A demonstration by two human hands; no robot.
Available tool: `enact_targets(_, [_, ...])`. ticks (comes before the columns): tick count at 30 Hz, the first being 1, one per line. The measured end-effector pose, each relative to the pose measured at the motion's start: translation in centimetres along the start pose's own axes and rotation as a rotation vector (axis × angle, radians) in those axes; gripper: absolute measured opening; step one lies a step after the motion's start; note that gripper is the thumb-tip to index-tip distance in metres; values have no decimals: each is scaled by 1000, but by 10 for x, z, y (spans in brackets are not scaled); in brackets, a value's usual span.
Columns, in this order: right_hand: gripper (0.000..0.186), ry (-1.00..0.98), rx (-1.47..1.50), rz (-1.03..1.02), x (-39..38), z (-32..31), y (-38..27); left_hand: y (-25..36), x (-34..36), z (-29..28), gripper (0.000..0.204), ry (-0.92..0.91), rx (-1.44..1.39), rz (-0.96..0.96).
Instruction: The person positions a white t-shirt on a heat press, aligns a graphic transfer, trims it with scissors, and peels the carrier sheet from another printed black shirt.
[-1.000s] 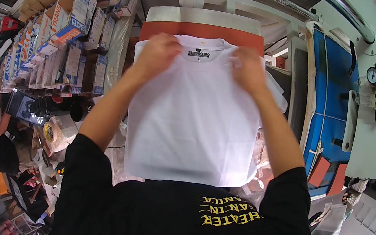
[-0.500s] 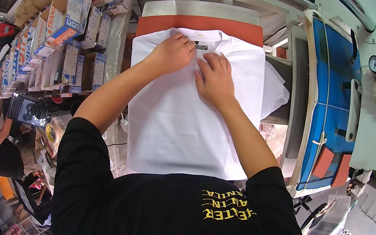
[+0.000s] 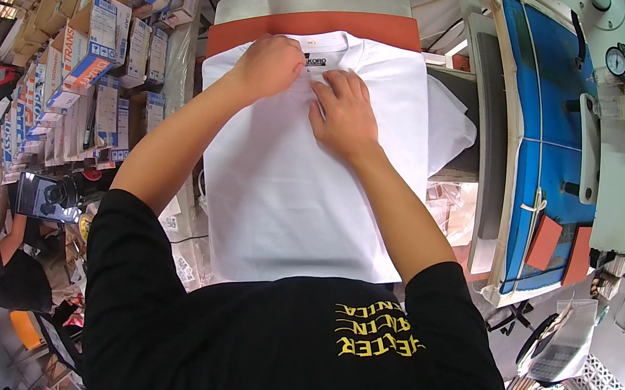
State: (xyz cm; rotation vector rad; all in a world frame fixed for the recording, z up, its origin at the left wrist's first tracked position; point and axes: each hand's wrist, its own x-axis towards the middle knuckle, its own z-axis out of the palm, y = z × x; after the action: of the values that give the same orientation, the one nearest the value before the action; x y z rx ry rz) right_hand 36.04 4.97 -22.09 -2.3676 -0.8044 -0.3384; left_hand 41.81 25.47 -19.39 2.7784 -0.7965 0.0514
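Note:
A white T-shirt [image 3: 306, 186] lies spread over a platen with a red-brown pad [image 3: 386, 30], its collar at the far end. Just inside the neckline is a small dark printed label [image 3: 316, 62]. My left hand [image 3: 270, 66] is closed at the label's left side, fingers curled together; whatever is between the fingertips is hidden. My right hand [image 3: 345, 116] rests on the shirt right below the label, fingers apart and slightly bent, holding nothing. One sleeve [image 3: 449, 127] hangs out at the right.
At the right stands a press with a blue panel [image 3: 554, 161], red-brown pads [image 3: 544, 244] and a pressure gauge [image 3: 617, 60]. Stacked cardboard boxes [image 3: 89, 46] fill the left side. Another person [image 3: 10, 272] sits at the lower left near a phone screen [image 3: 47, 197].
The whole view has shifted a little, so the shirt and platen appear farther left and higher. My left hand's fingers look more curled beside the label; my right hand stays below it.

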Motion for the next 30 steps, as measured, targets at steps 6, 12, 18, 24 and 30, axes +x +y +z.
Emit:
enact_targets(6, [30,-5,-2,16,-1,2,3,3,0,-1,9,38,-51,-22])
enact_targets(12, [29,130,95,111,-1,1,20,6,-15,9,11,242,-142,-42])
enact_targets(18, [48,194,-61,368,31,-36,116,-33,-45,2,50,666,-93,-192])
enact_targets(24, [31,-438,256,786,34,-87,211,-136,-102,-10,59,59,-940,-684])
enact_targets(30, [23,-415,51,561,79,-108,217,-202,-111,-17,27,44,-531,-683])
